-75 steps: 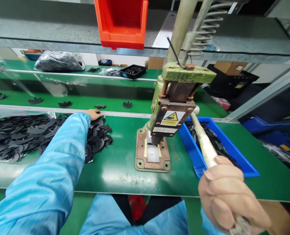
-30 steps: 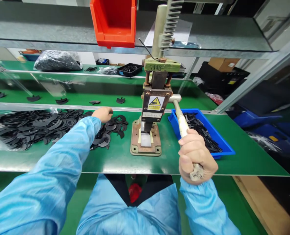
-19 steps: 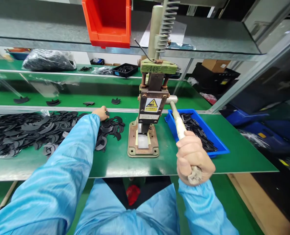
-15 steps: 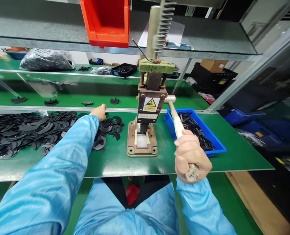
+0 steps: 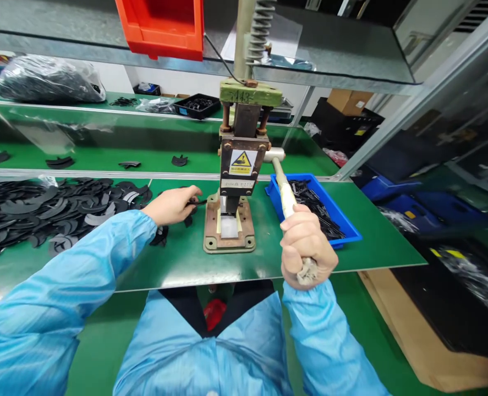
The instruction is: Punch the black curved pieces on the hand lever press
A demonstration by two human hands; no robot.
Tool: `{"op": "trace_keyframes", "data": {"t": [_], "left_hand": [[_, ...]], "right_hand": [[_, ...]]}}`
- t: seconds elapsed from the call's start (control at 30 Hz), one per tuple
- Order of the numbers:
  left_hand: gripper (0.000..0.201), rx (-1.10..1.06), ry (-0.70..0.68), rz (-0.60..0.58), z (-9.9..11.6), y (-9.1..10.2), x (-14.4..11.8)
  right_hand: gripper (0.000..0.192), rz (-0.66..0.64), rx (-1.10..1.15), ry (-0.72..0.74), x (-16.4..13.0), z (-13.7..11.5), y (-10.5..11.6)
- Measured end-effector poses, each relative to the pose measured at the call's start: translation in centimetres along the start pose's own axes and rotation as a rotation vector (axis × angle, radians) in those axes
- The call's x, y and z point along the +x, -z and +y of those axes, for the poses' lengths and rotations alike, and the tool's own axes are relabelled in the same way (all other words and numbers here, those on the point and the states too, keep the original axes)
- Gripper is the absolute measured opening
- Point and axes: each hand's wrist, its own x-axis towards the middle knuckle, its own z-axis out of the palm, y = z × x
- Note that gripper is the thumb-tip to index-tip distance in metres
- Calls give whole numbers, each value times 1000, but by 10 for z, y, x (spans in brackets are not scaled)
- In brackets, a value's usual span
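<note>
My right hand is wrapped around the lever handle of a hand press. Left of the press, my left hand pinches a small black curved piece between thumb and fingers, its end pointing toward the press. The press base is bolted-looking metal with a pale block under the ram. Behind and beside my left forearm spreads a pile of black curved pieces. A few of them are partly hidden by my left hand.
A blue tray of thin black parts stands right of the press. A red bin hangs over the shelf edge above. Several curved pieces, such as one black piece, lie on the conveyor strip behind. A bagged bundle sits farther back.
My left hand has moved right from the pile toward the press, carrying a black curved piece. My right hand stays on the lever handle. The view has shifted slightly.
</note>
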Motion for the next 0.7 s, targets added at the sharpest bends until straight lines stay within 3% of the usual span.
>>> {"op": "trace_keyframes", "data": {"t": [0.2, 0.37, 0.5, 0.6, 0.7], "left_hand": [[25, 188, -170, -4, 37, -13, -4], [19, 110, -128, 24, 55, -19, 2], [22, -301, 71, 63, 58, -33, 4], [39, -765, 261, 122, 56, -45, 7], [54, -1083, 357, 84, 53, -51, 11]], "right_hand": [[30, -4, 12, -10, 0, -1, 0], [31, 0, 9, -7, 0, -1, -1], [29, -9, 24, 9, 0, 1, -1], [28, -13, 31, 17, 0, 1, 0], [28, -15, 22, 18, 0, 1, 1]]}}
